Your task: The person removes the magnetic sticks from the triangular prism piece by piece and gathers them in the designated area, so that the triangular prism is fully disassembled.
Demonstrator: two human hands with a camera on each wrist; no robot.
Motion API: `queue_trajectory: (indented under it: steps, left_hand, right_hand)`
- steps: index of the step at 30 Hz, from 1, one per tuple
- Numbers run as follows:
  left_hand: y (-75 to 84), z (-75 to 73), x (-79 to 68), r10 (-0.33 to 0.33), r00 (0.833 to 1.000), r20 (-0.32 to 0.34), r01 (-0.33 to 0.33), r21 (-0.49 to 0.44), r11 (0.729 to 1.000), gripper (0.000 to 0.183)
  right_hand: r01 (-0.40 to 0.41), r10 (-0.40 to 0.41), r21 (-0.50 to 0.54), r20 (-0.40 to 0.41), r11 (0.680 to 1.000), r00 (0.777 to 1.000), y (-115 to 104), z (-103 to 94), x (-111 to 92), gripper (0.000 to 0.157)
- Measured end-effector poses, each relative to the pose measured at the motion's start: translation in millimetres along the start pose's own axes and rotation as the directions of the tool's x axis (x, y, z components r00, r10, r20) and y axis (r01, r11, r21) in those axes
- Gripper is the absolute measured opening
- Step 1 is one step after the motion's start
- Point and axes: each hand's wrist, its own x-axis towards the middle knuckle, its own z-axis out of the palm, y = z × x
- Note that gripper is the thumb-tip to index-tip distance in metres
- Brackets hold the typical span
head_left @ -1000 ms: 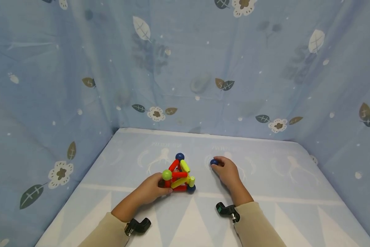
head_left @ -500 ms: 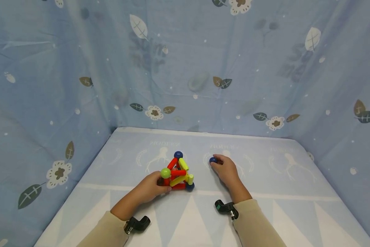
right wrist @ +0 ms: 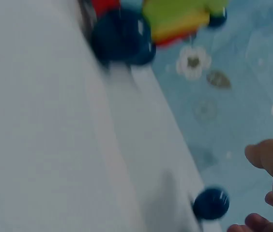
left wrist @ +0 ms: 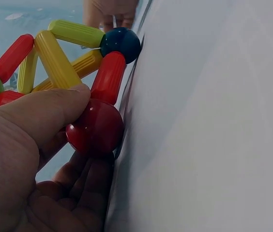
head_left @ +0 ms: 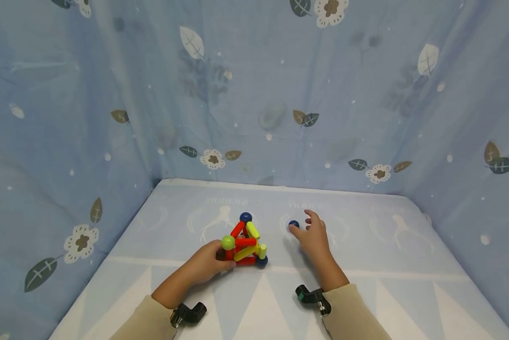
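A structure of red, yellow and lime rods joined by balls [head_left: 246, 242] stands on the table. My left hand [head_left: 207, 261] grips its near left corner, thumb pressing beside a red ball [left wrist: 98, 126] in the left wrist view. A lime ball [head_left: 228, 242] tops the near side, with dark blue balls at the far peak and the right corner. To the right, a loose dark blue ball [head_left: 294, 224] rests on the table. My right hand [head_left: 315, 238] hovers beside it with fingers spread; the right wrist view shows the ball [right wrist: 211, 203] apart from the fingers.
The table [head_left: 365, 226] has a pale patterned cover. Blue floral curtain [head_left: 254, 94] encloses it at the back and both sides. Black wrist-worn cameras [head_left: 311, 295] sit at both cuffs.
My right hand has let go of the loose blue ball; its fingers have opened and lifted off it. The left hand keeps its grip on the structure.
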Motion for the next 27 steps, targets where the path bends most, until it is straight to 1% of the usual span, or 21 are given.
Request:
queue_trajectory:
  steps: [2, 3, 6, 7, 9, 11, 14, 20, 22, 25, 27]
  left_hand:
    - [-1.9, 1.1, -1.0, 0.005, 1.0, 0.008, -0.005, 0.005, 1.0, 0.05]
    - [-2.3, 1.6, -1.1, 0.006, 1.0, 0.01, -0.006, 0.0, 1.0, 0.049]
    - [-2.7, 1.9, -1.4, 0.009, 1.0, 0.004, -0.009, 0.001, 1.0, 0.048]
    - [-2.4, 1.7, -1.3, 0.006, 1.0, 0.003, -0.006, -0.001, 1.0, 0.048]
    - [-1.9, 0.9, -1.4, 0.004, 1.0, 0.002, -0.004, 0.0, 1.0, 0.048]
    - [-0.9, -0.4, -1.3, 0.011, 1.0, 0.007, -0.011, -0.012, 1.0, 0.05]
    - [1.2, -1.9, -1.2, 0.018, 1.0, 0.003, -0.018, -0.024, 1.0, 0.05]
    - [2.5, -3.3, -2.5, 0.007, 1.0, -0.03, -0.007, 0.009, 1.0, 0.047]
    - [2.0, -3.3, -3.0, 0.016, 1.0, -0.022, -0.016, 0.003, 1.0, 0.048]
    - [1.4, -2.5, -2.6, 0.037, 0.999, -0.001, -0.037, -0.017, 0.999, 0.049]
    - [1.9, -2.0, -1.7, 0.043, 0.999, 0.005, -0.043, -0.023, 0.999, 0.049]
  right_hand:
    - [0.016, -0.016, 0.012, -0.02, 1.0, 1.0, -9, 4.8, -14, 0.068]
    - [0.031, -0.031, 0.016, -0.016, 0.999, 0.999, -13, 8.2, -20, 0.065]
    - [0.08, -0.082, 0.046, 0.026, 0.996, 0.996, -23, 19.6, -39, 0.049]
    - [0.092, -0.094, 0.058, 0.04, 0.994, 0.995, -25, 23.3, -44, 0.043]
    - [0.105, -0.11, 0.076, 0.069, 0.992, 0.992, -28, 29.4, -53, 0.035]
    - [0.109, -0.119, 0.098, 0.099, 0.989, 0.988, -30, 33.8, -60, 0.033]
    - [0.124, -0.144, 0.133, 0.159, 0.983, 0.977, -31, 36.9, -66, 0.033]
    - [0.189, -0.237, 0.192, 0.269, 0.963, 0.934, -28, 42.5, -71, 0.03]
    - [0.199, -0.251, 0.194, 0.295, 0.961, 0.922, -26, 44.4, -72, 0.029]
    - [0.199, -0.25, 0.186, 0.314, 0.962, 0.916, -23, 44.8, -74, 0.027]
    - [0.192, -0.243, 0.184, 0.313, 0.964, 0.918, -22, 43.0, -73, 0.028]
